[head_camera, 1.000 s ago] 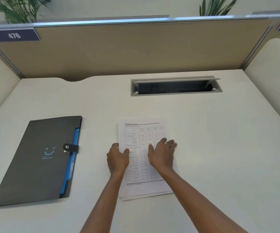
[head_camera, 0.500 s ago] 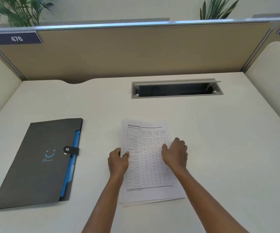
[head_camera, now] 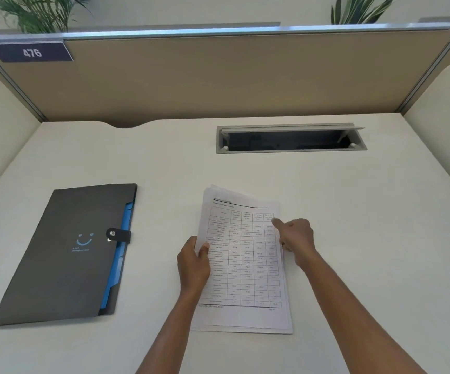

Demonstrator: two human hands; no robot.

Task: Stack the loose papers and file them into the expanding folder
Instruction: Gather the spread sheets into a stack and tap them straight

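A stack of white papers with a printed table on top lies in the middle of the white desk. My left hand grips the stack's left edge, thumb on top, and that edge is lifted a little. My right hand holds the stack's right edge near the top, its thumb pressing on the top sheet. The dark grey expanding folder lies to the left, shut by a snap strap, with blue dividers showing along its right side.
An open cable tray slot is set in the desk behind the papers. A tan partition with a label reading 476 closes the back. Cream side panels stand left and right.
My right hand slid from the sheet's middle to its right edge. My left hand closed on the left edge and raised it. The sheets now lie more squarely together.
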